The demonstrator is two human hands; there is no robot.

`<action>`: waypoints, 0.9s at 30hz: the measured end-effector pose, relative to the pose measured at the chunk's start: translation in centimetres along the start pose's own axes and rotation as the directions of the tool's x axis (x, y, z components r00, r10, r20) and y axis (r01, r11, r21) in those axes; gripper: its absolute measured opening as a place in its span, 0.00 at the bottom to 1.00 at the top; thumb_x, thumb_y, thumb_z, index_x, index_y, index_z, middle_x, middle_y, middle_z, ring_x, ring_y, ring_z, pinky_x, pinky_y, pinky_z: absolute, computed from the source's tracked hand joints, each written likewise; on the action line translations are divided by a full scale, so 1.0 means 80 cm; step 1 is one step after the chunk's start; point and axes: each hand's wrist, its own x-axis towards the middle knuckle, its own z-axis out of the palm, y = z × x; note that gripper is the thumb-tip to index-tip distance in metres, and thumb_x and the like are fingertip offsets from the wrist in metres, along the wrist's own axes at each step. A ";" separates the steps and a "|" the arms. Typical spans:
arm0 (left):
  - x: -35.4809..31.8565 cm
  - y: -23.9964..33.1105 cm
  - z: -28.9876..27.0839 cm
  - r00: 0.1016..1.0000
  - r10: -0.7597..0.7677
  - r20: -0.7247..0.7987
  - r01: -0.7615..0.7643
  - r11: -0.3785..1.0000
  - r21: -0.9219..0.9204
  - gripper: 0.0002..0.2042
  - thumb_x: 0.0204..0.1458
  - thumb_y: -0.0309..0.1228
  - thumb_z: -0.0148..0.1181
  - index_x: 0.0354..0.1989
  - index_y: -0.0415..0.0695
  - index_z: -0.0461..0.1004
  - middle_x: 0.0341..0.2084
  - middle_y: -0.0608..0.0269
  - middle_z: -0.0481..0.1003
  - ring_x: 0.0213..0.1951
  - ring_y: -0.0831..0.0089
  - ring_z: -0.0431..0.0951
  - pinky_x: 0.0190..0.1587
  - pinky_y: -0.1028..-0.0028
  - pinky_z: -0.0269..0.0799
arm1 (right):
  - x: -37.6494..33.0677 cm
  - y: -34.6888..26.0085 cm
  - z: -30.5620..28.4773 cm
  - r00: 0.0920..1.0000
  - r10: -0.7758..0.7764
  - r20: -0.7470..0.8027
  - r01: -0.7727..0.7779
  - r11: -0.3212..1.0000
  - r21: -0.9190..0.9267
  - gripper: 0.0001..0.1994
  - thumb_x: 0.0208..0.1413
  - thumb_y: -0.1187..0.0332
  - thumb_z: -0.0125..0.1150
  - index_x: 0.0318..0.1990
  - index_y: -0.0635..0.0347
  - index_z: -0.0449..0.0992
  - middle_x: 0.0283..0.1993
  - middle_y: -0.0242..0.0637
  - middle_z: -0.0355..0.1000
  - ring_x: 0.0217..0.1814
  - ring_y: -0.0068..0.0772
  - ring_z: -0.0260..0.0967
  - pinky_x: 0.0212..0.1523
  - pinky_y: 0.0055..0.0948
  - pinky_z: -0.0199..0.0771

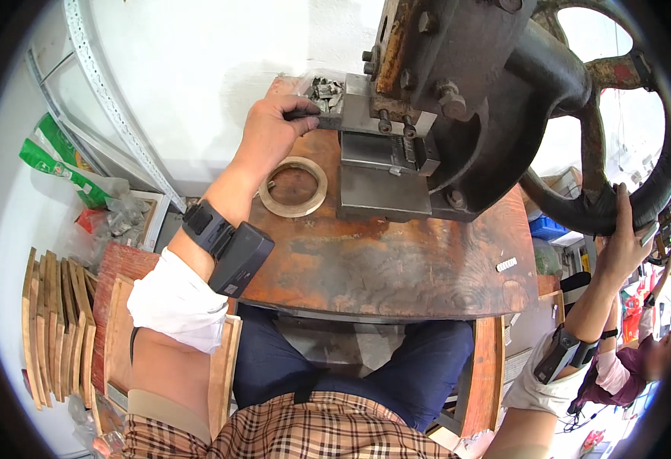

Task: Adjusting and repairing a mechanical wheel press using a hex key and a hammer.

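Note:
My left hand reaches to the left side of a dark metal hand press. Its thumb and fingers pinch together beside a dark-walled box full of small shiny metal pieces; what they hold, if anything, I cannot make out. My right hand grips the lower rim of the press's big handwheel. Under the ram lies a steel die block, with a small bright metal piece at its front edge. A beige ring lies flat on the worn wooden table, left of the die.
A small white ridged piece lies on the table's right part. Wooden boards stand stacked at the left, below green and clear plastic bags. Another person is at the far right, near a blue bin.

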 end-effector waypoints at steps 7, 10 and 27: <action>0.000 -0.018 0.014 0.983 0.110 -0.148 -0.103 0.993 0.051 0.08 0.42 0.20 0.60 0.34 0.38 0.76 0.26 0.62 0.76 0.30 0.78 0.73 0.35 0.80 0.69 | -0.005 -0.003 0.010 0.986 0.156 -0.055 -0.144 0.975 0.171 0.12 0.46 0.74 0.61 0.37 0.74 0.72 0.33 0.41 0.72 0.34 0.26 0.71 0.36 0.23 0.71; -0.002 -0.018 0.014 0.976 0.164 -0.141 -0.145 0.980 0.136 0.08 0.42 0.20 0.61 0.33 0.38 0.76 0.27 0.60 0.77 0.30 0.77 0.74 0.35 0.79 0.69 | -0.013 0.001 0.012 0.986 0.153 -0.073 -0.140 0.977 0.159 0.12 0.47 0.73 0.60 0.36 0.75 0.73 0.34 0.42 0.72 0.35 0.27 0.71 0.36 0.24 0.71; -0.006 -0.009 0.013 0.983 0.099 -0.155 -0.092 0.994 0.051 0.09 0.42 0.23 0.61 0.34 0.37 0.75 0.27 0.57 0.76 0.30 0.72 0.74 0.35 0.76 0.68 | -0.048 0.009 0.050 0.972 0.201 -0.123 -0.142 0.916 0.376 0.16 0.47 0.76 0.61 0.42 0.72 0.65 0.40 0.44 0.70 0.38 0.30 0.71 0.41 0.24 0.71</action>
